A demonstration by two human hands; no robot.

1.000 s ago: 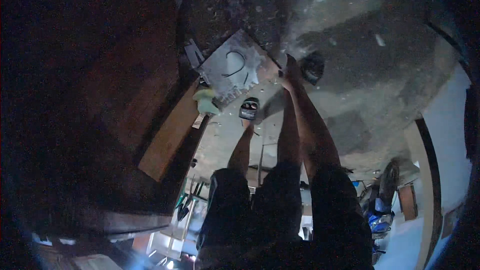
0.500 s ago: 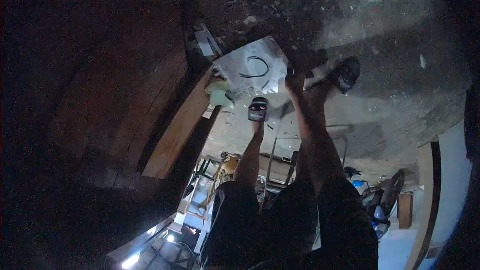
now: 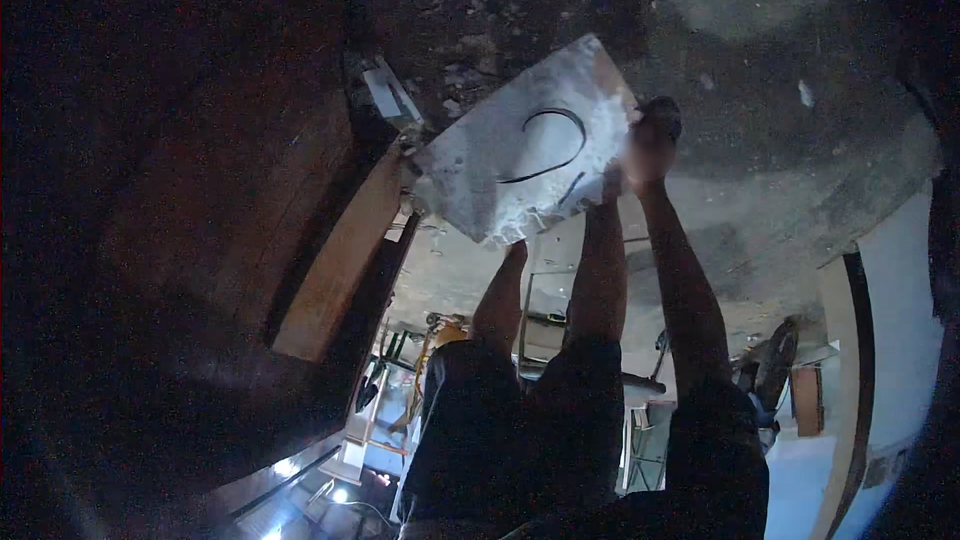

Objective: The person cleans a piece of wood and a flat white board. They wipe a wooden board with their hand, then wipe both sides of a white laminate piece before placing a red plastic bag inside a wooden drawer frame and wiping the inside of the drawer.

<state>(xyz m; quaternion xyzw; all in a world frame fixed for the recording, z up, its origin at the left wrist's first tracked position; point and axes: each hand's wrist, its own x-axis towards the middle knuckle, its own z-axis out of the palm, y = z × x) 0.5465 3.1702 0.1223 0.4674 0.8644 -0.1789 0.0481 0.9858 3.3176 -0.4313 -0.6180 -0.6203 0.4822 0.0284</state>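
My right hand [image 3: 648, 155], blurred, grips the right edge of a flat, grey-white rectangular panel [image 3: 470, 165]. The panel hangs tilted over the floor in front of my legs. On its face lies a thin black curved strip [image 3: 583, 145], with a short dark piece [image 3: 571, 188] near the lower edge. The panel hides my left foot and part of my right leg [image 3: 603, 270]. Beyond the right hand is a dark shape, perhaps my sandal; I cannot tell. My left hand is out of view.
A tall dark brown wooden surface [image 3: 200, 190] fills the left side, with a lighter plank [image 3: 345, 260] along it. A small white piece [image 3: 388, 92] lies past the panel's left corner. Specks of debris dot the concrete floor [image 3: 750, 210]. A pale wall [image 3: 890, 310] stands at right.
The panel has come up off the floor and shifted right, with my right hand at its edge. It now covers my left foot and the pale green flanged object seen before.
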